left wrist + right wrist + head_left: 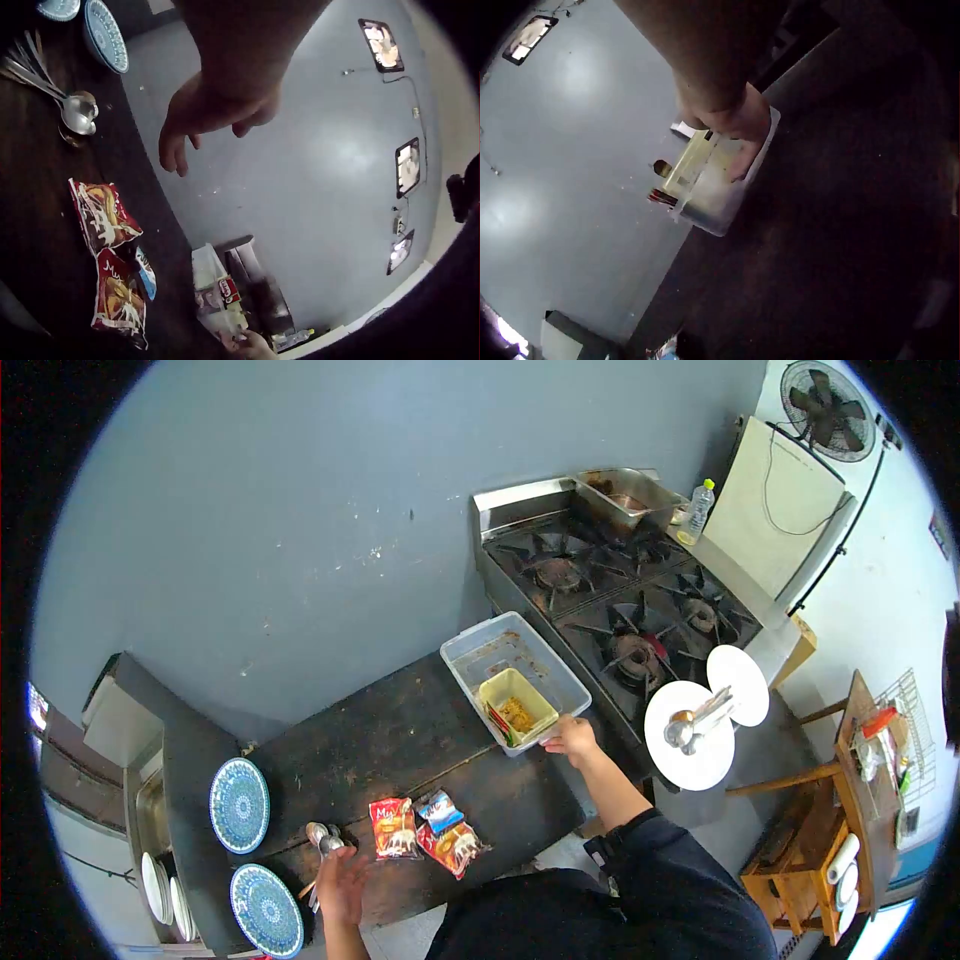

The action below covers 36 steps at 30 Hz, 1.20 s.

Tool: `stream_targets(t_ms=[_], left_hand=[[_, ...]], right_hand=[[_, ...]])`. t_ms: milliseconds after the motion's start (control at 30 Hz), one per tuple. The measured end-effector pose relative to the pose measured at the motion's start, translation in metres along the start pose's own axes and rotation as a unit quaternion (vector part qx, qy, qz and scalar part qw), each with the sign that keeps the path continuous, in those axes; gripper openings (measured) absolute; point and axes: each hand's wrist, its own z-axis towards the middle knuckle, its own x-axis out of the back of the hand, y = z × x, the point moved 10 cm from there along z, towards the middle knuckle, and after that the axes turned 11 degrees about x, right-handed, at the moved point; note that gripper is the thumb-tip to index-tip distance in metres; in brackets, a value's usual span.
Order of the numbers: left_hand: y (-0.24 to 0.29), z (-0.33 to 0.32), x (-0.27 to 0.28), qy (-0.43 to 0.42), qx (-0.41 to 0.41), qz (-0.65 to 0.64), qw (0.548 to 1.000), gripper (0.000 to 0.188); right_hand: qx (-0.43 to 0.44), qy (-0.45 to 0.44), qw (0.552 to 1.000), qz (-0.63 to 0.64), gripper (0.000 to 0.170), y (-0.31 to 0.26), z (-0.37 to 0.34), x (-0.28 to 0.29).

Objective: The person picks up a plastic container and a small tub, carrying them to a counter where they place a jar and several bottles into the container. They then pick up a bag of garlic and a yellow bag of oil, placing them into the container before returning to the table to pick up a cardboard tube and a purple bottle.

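Observation:
My right hand (pixel 573 738) grips the near right corner of a clear plastic tub (pixel 490 645), its thumb (pixel 744 161) along the outer wall in the right wrist view. Inside the tub stands a small yellow container (pixel 540 698) with yellowish bits at its bottom and red packaging at one side. My left hand (pixel 341 885) hovers with loose fingers near several metal spoons (pixel 328 838), holding nothing. Beside it on the dark table lie two red snack packets (pixel 393 828) and a smaller blue packet (pixel 440 811).
Two patterned blue plates (pixel 240 806) sit at the table's left. A gas stove (pixel 590 595) adjoins the tub, bearing a metal pan (pixel 625 500). White plates (pixel 690 760) with metal utensils on them lie by the stove's near corner. A grey wall (pixel 300 540) bounds the table behind.

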Motion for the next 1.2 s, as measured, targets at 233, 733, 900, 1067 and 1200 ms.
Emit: stream_targets(t_ms=[233,733,900,1067,1200], left_hand=[[-0.042,0.02,-0.045,0.0,0.025,0.006,1.0,0.031],[-0.054,0.012,-0.049,0.059,0.026,0.016,0.998,0.031],[-0.067,-0.004,-0.037,0.099,0.047,-0.005,0.994,0.027],[-0.075,-0.038,0.013,0.158,-0.054,-0.01,0.986,0.021],[-0.108,-0.088,0.081,0.218,-0.033,0.008,0.975,0.016]], right_hand=[[-0.018,0.001,1.0,0.008,0.035,0.008,0.051,0.007],[-0.041,0.032,0.995,0.085,0.031,0.025,0.054,0.006],[-0.057,0.048,0.993,0.093,0.048,0.029,0.052,0.012],[-0.059,0.008,0.991,0.122,0.072,0.031,0.007,0.011],[-0.143,-0.151,0.978,0.032,0.023,0.057,-0.059,-0.03]])
